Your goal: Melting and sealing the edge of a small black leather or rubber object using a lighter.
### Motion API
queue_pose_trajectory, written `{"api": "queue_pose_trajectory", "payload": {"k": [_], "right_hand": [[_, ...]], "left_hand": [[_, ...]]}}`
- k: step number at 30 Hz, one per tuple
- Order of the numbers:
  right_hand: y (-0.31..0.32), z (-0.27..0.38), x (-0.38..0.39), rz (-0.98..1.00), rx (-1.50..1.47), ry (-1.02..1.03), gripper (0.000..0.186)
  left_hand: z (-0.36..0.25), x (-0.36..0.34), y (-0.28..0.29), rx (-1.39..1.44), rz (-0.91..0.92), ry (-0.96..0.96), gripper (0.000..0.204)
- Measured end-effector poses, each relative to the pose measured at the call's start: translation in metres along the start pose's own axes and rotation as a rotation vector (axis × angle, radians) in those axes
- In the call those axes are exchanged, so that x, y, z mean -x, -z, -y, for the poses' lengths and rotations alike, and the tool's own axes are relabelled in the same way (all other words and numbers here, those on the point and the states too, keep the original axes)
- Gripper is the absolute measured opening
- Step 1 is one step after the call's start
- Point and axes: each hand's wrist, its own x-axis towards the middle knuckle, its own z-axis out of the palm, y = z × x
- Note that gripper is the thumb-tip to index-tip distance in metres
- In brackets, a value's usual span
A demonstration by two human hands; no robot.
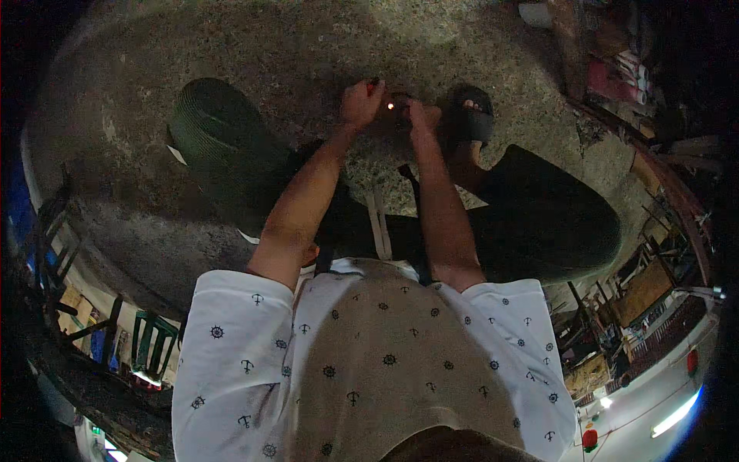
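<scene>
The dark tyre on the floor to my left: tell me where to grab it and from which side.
Judging by this view, grip the ribbed tyre at its upper tread edge, reaching from the near side. It stands tilted on the concrete floor, and that rounded edge is exposed. The left hand is nearest; both hands are busy at a small glinting part.

Both bare forearms stretch forward and down, converging. The left hand (362,102) is curled in a loose fist, knuckles up. The right hand (418,115) sits just beside it, fingers bent inward in a pinching grip.
</scene>
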Motion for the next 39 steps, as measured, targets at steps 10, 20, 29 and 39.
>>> {"api": "queue_pose_trajectory", "payload": {"k": [10, 20, 29, 39], "right_hand": [[-0.011, 0.026, 0.021, -0.058, -0.057, -0.157, 0.022], [-0.002, 0.039, 0.043, -0.018, 0.03, -0.113, 0.012], [0.004, 0.001, -0.009, -0.057, -0.132, -0.088, 0.055], [0.006, 0.019, 0.001, -0.102, 0.084, -0.155, 0.014]], "left_hand": [[0.016, -0.005, -0.002, 0.004, -0.061, -0.002, 0.05], [0.009, -0.004, -0.006, -0.001, -0.088, 0.04, 0.044], [-0.007, -0.007, -0.014, 0.086, -0.04, -0.035, 0.046], [0.008, -0.011, -0.013, 0.005, -0.106, -0.025, 0.05]]}}
